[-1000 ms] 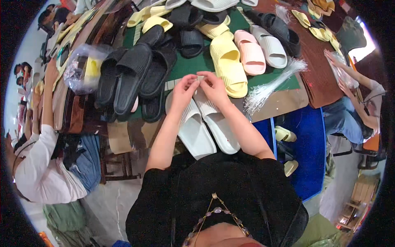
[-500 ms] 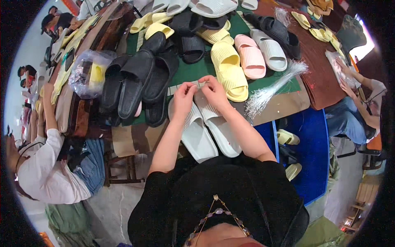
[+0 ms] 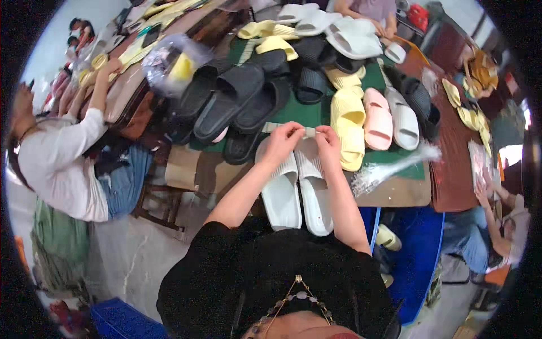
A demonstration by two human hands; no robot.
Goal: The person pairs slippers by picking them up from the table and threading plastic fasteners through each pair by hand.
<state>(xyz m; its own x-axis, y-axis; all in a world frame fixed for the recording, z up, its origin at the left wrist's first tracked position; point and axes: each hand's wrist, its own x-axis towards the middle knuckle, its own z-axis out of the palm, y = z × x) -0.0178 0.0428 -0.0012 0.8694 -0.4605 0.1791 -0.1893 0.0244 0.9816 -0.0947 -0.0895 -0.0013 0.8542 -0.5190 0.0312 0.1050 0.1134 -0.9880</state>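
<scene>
A pair of pale grey slides (image 3: 281,198) lies side by side at the table's near edge, toes away from me. Above their toe ends, my left hand (image 3: 284,142) is closed in a pinch with thumb and fingers together. My right hand (image 3: 329,147) pinches too, a short gap to its right, partly covering the right slide. Whatever lies between the fingertips is too small to make out. To the right of my hands are a yellow pair of slides (image 3: 348,121), a pink slide (image 3: 377,117) and a bundle of thin clear plastic strands (image 3: 395,164).
Black slides (image 3: 228,101) are piled at left beside a clear plastic bag (image 3: 172,62). White slides (image 3: 353,37) lie at the back. A blue bin (image 3: 415,254) stands below the table at right. People sit at left (image 3: 68,169) and right (image 3: 502,226).
My view has shifted, so the table appears lower and farther right. My hands have moved a little apart, still pinching above the grey slides.
</scene>
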